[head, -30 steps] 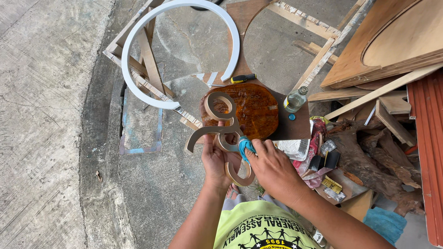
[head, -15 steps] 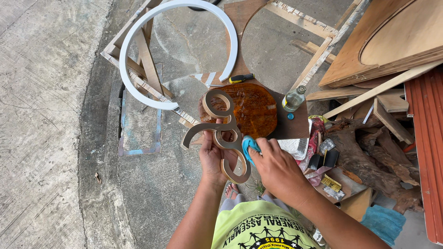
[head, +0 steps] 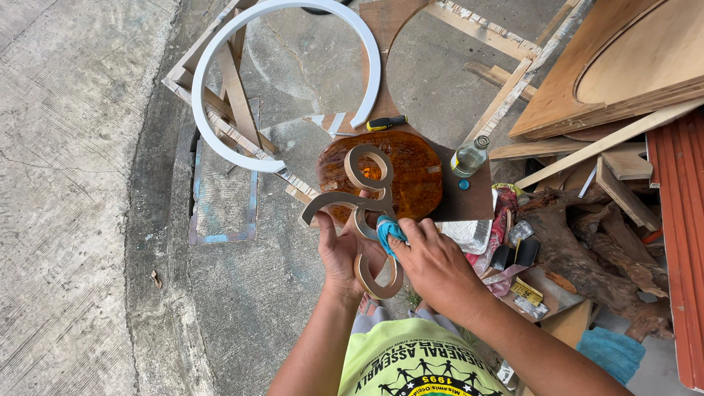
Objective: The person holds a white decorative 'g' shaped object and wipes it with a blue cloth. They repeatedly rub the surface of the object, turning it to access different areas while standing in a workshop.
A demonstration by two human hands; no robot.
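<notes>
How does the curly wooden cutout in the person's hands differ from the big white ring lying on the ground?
The curly cutout is tan bare wood; the white ring is painted white. The cutout twists into several loops and scrolls, while the ring is one plain open arc with a gap. The cutout is held up by the left hand while the right hand presses a blue cloth to it; the ring rests untouched on wooden slats. Both are flat, curved pieces.

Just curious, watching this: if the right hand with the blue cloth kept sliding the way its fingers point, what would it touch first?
Probably the left hand gripping the curly wooden cutout; the right hand points there with its blue cloth, though depth is unclear.
</notes>
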